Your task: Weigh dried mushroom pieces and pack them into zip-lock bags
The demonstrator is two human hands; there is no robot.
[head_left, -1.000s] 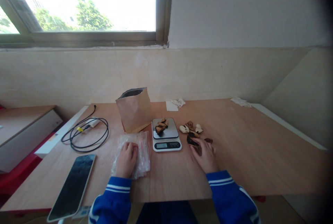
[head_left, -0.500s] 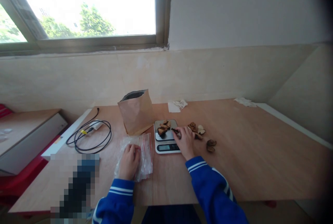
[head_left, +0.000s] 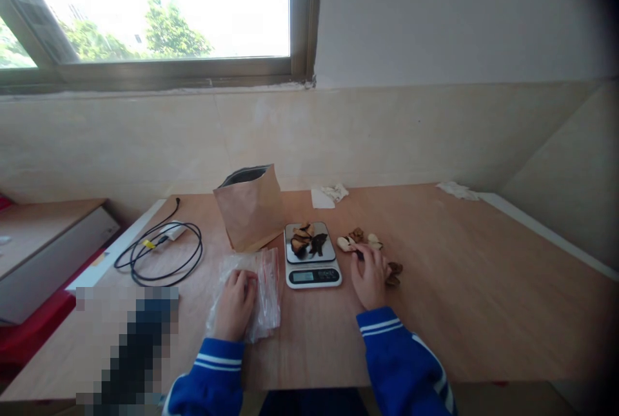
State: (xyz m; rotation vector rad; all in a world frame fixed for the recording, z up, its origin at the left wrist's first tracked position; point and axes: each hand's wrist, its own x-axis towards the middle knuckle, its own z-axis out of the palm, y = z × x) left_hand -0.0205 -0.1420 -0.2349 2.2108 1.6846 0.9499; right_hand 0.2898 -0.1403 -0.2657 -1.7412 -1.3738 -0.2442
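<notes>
Your right hand (head_left: 370, 277) back off scale (head_left: 312, 255), fingers loose, empty, touching pile (head_left: 360, 242) mid-tabletop; new dark piece (head_left: 318, 243) now on pan. Left hand (head_left: 235, 300) flat, still pinning bags (head_left: 261, 284).

Plain indoor workroom, likely a home or small office. Bare plywood table (head_left: 459, 287), tiled wall (head_left: 387, 132), window (head_left: 155, 9), charging cable (head_left: 159, 248).

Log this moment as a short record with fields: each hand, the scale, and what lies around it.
left hand: flat on the clear plastic bags, pressing them to the table
right hand: at the loose dried pieces right of the scale; whether it holds one cannot be told
scale: several dried pieces on its pan, display unreadable
behind scale: open brown paper bag, upright
far left: coiled black cable
</notes>
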